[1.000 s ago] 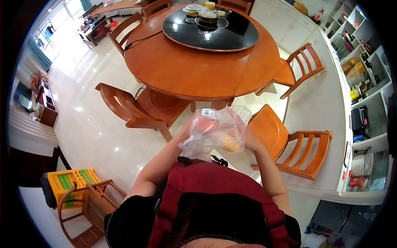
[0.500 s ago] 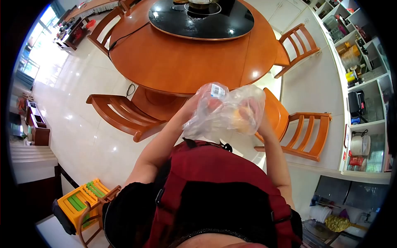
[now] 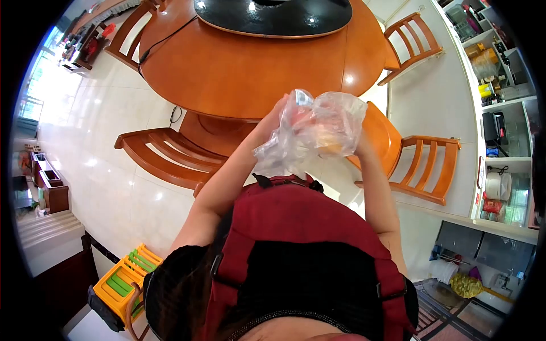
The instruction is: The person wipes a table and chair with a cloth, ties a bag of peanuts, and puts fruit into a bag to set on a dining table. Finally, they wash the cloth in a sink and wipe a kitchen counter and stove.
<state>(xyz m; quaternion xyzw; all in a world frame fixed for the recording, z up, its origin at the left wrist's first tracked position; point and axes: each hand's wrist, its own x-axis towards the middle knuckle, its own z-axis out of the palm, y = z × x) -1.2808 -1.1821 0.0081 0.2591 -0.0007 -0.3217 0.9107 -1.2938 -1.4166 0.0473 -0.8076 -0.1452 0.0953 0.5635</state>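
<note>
A crumpled clear plastic bag (image 3: pixel 310 133) with a small label near its top is held out in front of my chest. My left hand (image 3: pixel 280 113) is closed on the left side of the bag, its fingers partly covered by the film. My right hand (image 3: pixel 354 139) grips the right side, and plastic hides most of those fingers. Something yellowish shows through the lower right of the bag; its kind cannot be made out. Both hands are just short of the near edge of the round wooden table (image 3: pixel 250 74).
A black round turntable (image 3: pixel 273 20) sits on the table, with a cable running left. Wooden chairs stand at the near left (image 3: pixel 170 156) and right (image 3: pixel 426 167). Shelves (image 3: pixel 506 136) line the right side. A yellow and green plastic chair (image 3: pixel 122 281) is at lower left.
Both hands and the bag have moved slightly up and away from my body in the view. The bag is more bunched, and its label has tilted. The table has shifted upward in view.
</note>
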